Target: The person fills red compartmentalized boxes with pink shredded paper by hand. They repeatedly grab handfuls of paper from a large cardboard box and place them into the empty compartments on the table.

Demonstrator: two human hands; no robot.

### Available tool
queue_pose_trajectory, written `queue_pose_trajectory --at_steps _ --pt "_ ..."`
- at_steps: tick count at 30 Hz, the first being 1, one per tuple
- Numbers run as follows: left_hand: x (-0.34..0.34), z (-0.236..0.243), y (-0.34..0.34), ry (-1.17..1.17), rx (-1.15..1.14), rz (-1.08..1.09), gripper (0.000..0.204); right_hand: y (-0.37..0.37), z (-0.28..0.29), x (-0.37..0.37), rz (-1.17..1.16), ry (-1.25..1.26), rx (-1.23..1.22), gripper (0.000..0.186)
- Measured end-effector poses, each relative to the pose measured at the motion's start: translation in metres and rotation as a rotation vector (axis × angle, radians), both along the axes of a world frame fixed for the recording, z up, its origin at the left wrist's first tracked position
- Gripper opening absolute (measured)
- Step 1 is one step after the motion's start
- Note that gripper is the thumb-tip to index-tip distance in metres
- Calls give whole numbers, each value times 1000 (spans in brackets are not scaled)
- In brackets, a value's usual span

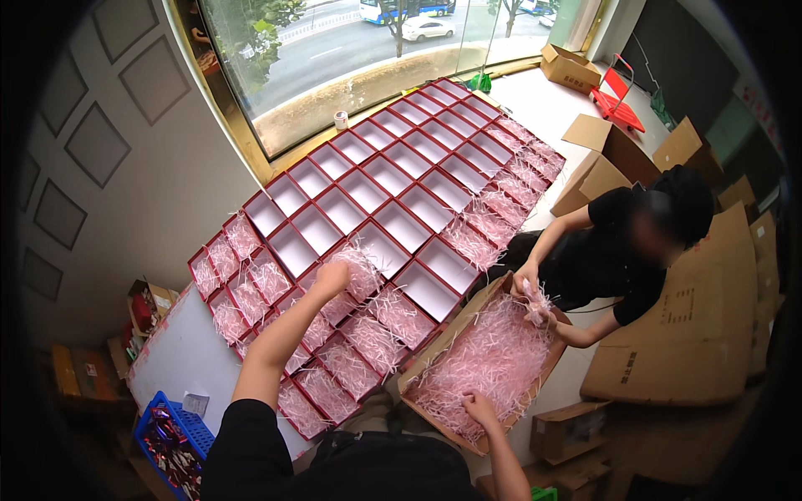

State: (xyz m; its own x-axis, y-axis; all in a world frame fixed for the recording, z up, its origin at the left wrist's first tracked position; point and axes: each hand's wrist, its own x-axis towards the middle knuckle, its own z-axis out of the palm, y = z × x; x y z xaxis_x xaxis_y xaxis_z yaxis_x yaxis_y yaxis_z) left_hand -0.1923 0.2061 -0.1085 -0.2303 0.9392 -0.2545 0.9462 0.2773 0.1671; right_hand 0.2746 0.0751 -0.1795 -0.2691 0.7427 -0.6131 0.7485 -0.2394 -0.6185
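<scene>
Pink paper shreds (362, 274) bunch just beside the left grip (332, 278).

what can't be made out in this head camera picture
All in the head view:
- Left hand: fingertips hidden behind the hand itself; its grip is unclear.
- Right hand: curled fingers hide whether it holds any pink shredded paper.
- Carton: floor covered by the paper.
- Co-worker's face: blurred.
- Blue basket: contents too small to identify.
- Green object: cut off by the lower edge.
</scene>
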Motion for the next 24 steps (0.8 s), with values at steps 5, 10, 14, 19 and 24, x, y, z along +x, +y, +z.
queue_pose_trajectory --at_steps 5,10,14,19,24 --pt "14 -19 8 208 65 -170 15 -24 -2 -3 -99 180 -275 27" --pt "16 -11 6 196 -149 -292 16 -30 11 26 -391 292 -398 23" --pt "-6 31 35 152 -211 -244 18 -28 13 43 -590 333 -347 21" --pt "-25 19 59 81 321 -235 41 -33 23 28 -584 356 -342 22" --pt "20 7 66 -11 -148 -367 57 -57 31 21 -625 428 -419 25"
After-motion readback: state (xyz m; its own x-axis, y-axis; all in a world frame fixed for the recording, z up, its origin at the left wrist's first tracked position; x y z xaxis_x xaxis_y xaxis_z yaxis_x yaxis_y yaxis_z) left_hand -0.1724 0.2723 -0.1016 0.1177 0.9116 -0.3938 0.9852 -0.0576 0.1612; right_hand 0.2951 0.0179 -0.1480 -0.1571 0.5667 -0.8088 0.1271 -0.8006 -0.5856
